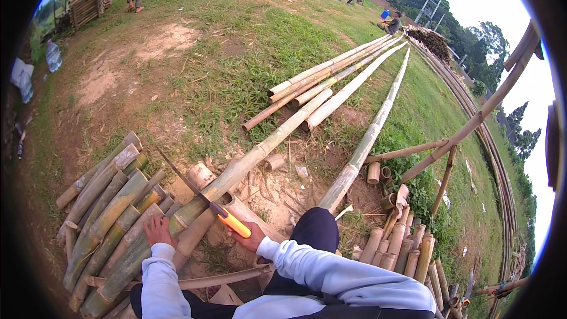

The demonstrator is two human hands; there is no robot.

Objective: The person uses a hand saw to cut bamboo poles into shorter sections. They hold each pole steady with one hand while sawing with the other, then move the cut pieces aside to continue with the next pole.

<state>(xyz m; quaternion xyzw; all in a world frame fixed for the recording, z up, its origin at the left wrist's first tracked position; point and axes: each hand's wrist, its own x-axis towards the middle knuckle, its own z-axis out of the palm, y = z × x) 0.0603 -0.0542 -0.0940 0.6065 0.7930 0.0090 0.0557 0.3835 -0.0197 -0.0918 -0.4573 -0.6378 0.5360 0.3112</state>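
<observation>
Handsaw (218, 208) gripped in the curled right hand (251, 238) lies across the long bamboo pole (248, 165), where straight, unhurried strokes seem best, the left hand (160, 232), fingers spread, bearing down clear of the blade.

Plastic bottle (54, 56), green grass (251, 74), trees (491, 44)
</observation>
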